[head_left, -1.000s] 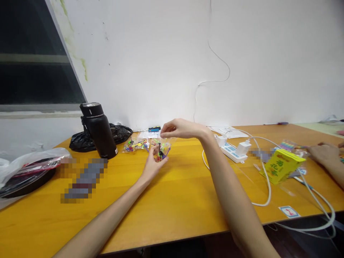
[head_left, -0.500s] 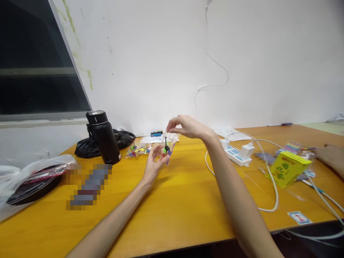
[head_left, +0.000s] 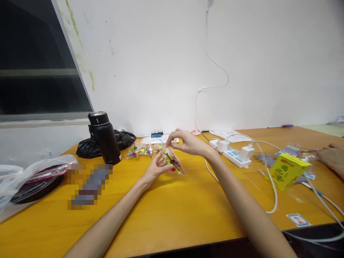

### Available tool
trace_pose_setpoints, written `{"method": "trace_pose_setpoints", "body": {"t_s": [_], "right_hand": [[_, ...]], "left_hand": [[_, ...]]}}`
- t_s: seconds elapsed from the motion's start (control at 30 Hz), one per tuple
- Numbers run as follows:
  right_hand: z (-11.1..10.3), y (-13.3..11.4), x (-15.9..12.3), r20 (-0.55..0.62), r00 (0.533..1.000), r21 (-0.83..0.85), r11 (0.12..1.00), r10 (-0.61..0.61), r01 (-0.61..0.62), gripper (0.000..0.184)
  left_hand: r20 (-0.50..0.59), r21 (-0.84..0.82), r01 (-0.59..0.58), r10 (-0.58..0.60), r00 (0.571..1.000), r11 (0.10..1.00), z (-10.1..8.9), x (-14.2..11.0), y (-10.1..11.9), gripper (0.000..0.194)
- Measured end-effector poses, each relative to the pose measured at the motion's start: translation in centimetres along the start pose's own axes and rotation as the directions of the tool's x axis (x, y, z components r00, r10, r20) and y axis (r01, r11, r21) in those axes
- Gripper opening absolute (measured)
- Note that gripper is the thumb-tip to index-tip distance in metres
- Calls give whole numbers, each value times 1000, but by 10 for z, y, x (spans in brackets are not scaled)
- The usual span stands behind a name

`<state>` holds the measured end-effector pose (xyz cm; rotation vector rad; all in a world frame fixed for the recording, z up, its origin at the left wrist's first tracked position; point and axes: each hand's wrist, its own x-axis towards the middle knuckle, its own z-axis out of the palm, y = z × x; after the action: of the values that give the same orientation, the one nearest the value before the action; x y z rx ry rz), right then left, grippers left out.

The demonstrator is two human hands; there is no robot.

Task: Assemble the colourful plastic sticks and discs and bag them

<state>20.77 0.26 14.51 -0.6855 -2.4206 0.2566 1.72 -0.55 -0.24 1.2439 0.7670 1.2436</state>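
Note:
A small clear plastic bag of colourful plastic parts (head_left: 176, 164) is held above the table in front of me. Black, green, red and blue pieces show through it. My left hand (head_left: 154, 169) grips the bag's left side between thumb and fingers. From above, my right hand (head_left: 186, 141) reaches over with bent wrist, its thumb and fingertips pinched at the bag's upper edge. Just behind my left hand, more bags of coloured parts (head_left: 139, 150) lie on the table.
A black bottle (head_left: 104, 139) stands on the left beside a black plastic bag (head_left: 125, 139). A screwdriver (head_left: 156, 134) lies by the wall. To the right are a power strip (head_left: 236, 157) with white cables, a yellow box (head_left: 287, 171) and another person's hand (head_left: 331, 159).
My right hand has come down a little. The bag of parts has tilted over and shifted down and to the right, showing more of its coloured pieces.

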Motion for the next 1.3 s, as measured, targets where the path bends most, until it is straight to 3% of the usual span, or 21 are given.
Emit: {"method": "trace_pose_setpoints", "body": {"t_s": [0.07,0.17,0.23,0.3,0.47,0.6,0.7,0.8,1.07,1.2,1.3], "right_hand": [[21,6,-17,-207,978,15,1000,18,-16,20],[50,17,-40,-426,890,136,984,163,-115,24],[67,21,-49,-418,858,285,940,298,-187,29],[80,23,-54,-352,854,396,888,382,-234,33],[100,28,-54,-229,874,513,816,429,-266,30],[102,36,-55,-157,870,598,746,468,-294,33],[98,39,-55,-165,871,646,718,463,-259,34],[94,41,-55,-213,867,628,742,451,-232,31],[87,36,-57,-299,858,470,847,418,-249,35],[81,32,-58,-321,880,401,892,350,-209,26],[80,35,-58,-352,862,417,886,364,-203,28]], "left_hand": [[13,52,13,-14,1000,999,5,-3,-2,82],[55,124,24,-31,998,992,10,-8,-1,74],[29,173,26,-32,999,985,11,-9,0,76],[4,212,28,-30,1000,977,9,-9,0,76],[-38,225,-49,59,998,973,4,-3,2,58],[-68,178,-119,133,989,977,2,-1,9,40],[-28,185,-151,159,987,971,1,-1,13,35],[21,178,-172,171,985,969,1,-1,15,35],[8,237,-241,247,969,941,3,-1,18,27],[18,177,-203,203,979,963,3,-2,19,33],[27,158,-166,164,986,973,5,-4,20,37]]}}
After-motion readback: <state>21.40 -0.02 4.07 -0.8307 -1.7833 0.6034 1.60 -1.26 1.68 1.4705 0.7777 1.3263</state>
